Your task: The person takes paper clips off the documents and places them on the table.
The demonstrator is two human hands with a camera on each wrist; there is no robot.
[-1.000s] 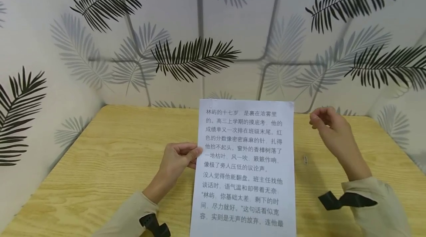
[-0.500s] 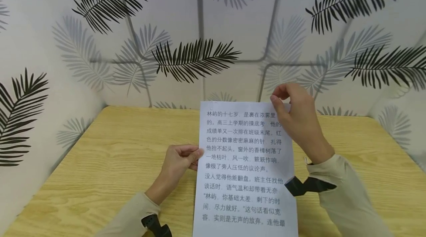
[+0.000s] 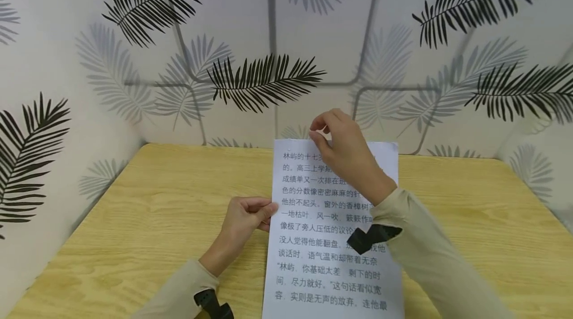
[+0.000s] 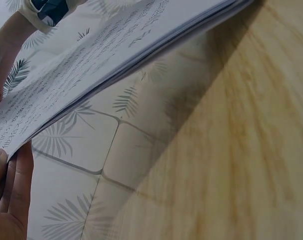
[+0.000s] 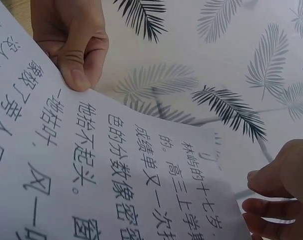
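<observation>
My left hand [image 3: 249, 217] pinches the left edge of a thin stack of printed paper sheets [image 3: 331, 259], thumb in front and fingers behind. The stack stands tilted up off the table, its layered edges visible in the left wrist view. A small paper clip [image 5: 205, 156] appears at the top-left corner of the sheets. My right hand [image 3: 344, 145] is in front of the sheets' top edge, right of that corner. In the right wrist view its thumb and fingers are apart, loosely bent, with nothing seen between them. It hides part of the upper text lines.
A wood-grain table [image 3: 179, 184] lies beneath the sheets. Behind it rises a wall [image 3: 322, 50] with a leaf pattern. Black straps with small devices [image 3: 373, 238] sit at both sleeves.
My right hand has swept left from beyond the sheets' right side to their top edge. The left hand keeps its hold. A small clip on the table at right is now hidden behind the right arm.
</observation>
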